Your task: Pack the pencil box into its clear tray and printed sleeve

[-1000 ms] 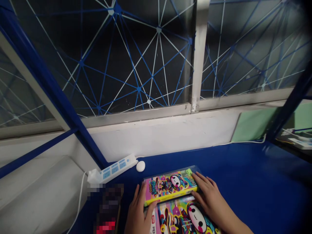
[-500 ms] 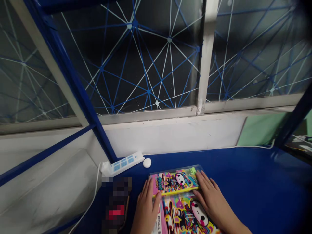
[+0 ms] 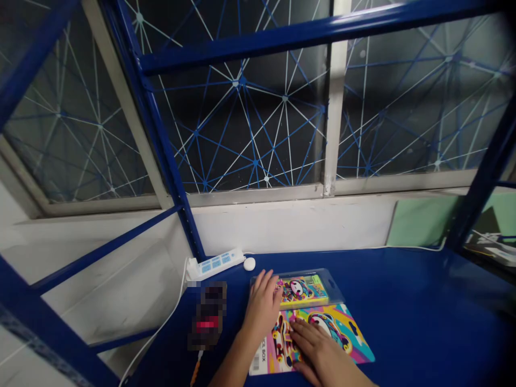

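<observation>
Pencil-box card [image 3: 346,329] lying just under R hand [image 3: 316,352], fingers flat, not gripping; thin, light, so pinch edge. L hand [image 3: 262,305] resting open on blister pack [image 3: 310,287] beyond R fingers.

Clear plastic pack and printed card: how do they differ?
The clear plastic pack looks smaller than the printed card and encases its item, while the card lies bare. The left hand touches the pack; the right hand rests on the card. Both show bright cartoon art and lie flat.
</observation>
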Motion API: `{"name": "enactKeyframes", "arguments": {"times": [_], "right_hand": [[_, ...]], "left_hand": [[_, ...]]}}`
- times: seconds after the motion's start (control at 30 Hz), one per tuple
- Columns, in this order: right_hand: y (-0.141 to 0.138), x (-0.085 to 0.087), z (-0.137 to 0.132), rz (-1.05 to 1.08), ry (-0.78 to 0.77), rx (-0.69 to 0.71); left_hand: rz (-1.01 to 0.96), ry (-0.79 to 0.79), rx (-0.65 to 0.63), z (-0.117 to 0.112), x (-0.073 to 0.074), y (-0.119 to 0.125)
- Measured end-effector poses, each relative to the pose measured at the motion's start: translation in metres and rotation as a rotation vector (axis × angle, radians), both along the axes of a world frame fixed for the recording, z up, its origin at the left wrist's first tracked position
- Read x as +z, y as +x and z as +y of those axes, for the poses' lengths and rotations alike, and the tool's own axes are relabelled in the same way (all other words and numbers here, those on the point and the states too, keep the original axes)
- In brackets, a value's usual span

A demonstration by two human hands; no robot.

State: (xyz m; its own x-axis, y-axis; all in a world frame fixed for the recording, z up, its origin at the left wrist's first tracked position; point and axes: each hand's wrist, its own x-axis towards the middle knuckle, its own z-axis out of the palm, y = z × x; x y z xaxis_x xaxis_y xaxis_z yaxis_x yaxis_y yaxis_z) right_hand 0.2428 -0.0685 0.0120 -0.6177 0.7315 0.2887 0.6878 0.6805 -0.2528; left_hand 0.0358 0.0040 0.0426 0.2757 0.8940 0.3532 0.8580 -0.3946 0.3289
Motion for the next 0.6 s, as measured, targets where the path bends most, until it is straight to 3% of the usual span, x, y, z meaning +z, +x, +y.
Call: {"name": "enactKeyframes", "arguments": {"times": [0.1,0.23,0.37,0.6], "right_hand": [[0.003,-0.005,-0.009,-0.016,-0.033,0.021],[0.027,-0.003,-0.014,-0.006,-0.047,-0.054],[0.041,-0.003,-0.01,0.024,-0.028,-0.228],[0.022,-0.022,0.013,0.046,0.067,-0.379]], "left_hand": [[0.067,-0.084,-0.074,0.013,0.0,0.02],[0.163,-0.178,-0.119,0.025,-0.006,0.034],[0.216,-0.214,-0.121,0.029,-0.008,0.032],[0.266,-0.256,-0.13,0.033,-0.002,0.019]]}}
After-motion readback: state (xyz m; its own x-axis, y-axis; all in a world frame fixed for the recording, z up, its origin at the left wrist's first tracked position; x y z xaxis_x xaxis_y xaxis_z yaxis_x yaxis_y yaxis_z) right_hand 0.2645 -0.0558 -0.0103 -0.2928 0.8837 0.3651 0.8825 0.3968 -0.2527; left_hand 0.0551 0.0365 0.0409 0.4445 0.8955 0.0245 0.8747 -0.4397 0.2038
